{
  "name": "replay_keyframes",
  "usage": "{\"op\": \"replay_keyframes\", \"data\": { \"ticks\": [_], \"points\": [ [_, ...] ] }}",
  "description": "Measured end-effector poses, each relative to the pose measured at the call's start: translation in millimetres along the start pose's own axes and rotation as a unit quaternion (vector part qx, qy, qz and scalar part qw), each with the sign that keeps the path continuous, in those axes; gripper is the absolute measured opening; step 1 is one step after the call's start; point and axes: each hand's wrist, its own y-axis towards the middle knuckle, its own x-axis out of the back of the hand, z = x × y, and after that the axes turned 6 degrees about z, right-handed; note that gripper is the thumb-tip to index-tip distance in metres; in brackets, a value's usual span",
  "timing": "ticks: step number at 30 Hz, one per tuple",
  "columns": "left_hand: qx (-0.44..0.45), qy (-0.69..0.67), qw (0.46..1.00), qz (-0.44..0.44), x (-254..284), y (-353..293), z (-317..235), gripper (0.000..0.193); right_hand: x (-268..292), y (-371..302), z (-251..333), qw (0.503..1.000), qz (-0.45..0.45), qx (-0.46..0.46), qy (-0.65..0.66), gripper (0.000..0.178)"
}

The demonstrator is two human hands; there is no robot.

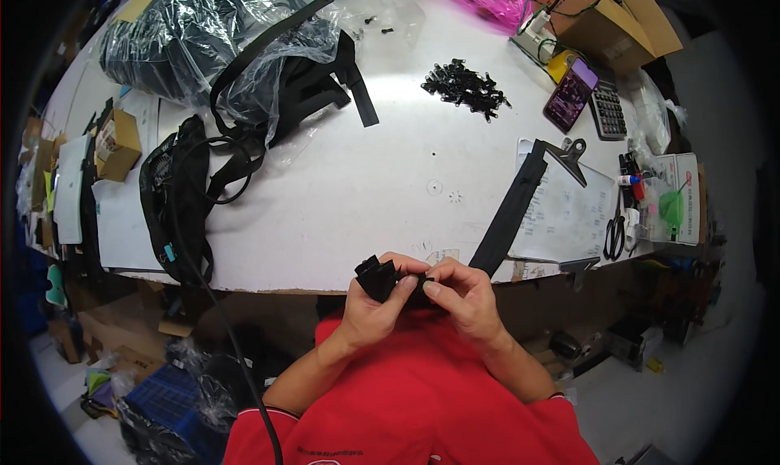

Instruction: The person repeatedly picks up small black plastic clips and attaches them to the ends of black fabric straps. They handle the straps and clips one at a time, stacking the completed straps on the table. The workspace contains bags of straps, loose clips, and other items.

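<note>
Close to my body at the table's front edge, my left hand (375, 306) is closed round a folded bundle of black fabric tape (375, 278). The thumb and fingers of my right hand (467, 301) pinch together beside it, at a small dark piece mostly hidden by the fingertips. The fingertips of both hands nearly meet. From behind my right hand a long black strip (513, 209), which looks like zipper tape, runs up the table to the clipboard. Farther off lies a heap of small black pieces (467, 89) resembling zipper sliders.
A clipboard (569, 213) with paper, scissors (615, 236), a phone (570, 95) and a calculator (608, 111) lie on the right. Plastic-wrapped black goods (195, 42) and a black bag (175, 197) occupy the left. A black cable (223, 319) hangs over the table edge.
</note>
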Motion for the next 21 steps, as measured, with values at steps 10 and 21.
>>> {"op": "replay_keyframes", "data": {
  "ticks": [10,21],
  "points": [
    [0.057,0.003,0.998,-0.022,5.6,-3.4,4.3,0.016,-5.4,3.4,-6.0,0.972,-0.068,0.092,-0.205,0.009],
    [-0.082,0.173,0.982,-0.009,7.0,-0.6,9.7,0.015,-9.8,3.8,-7.4,0.944,-0.095,0.135,-0.286,0.010]
  ]
}}
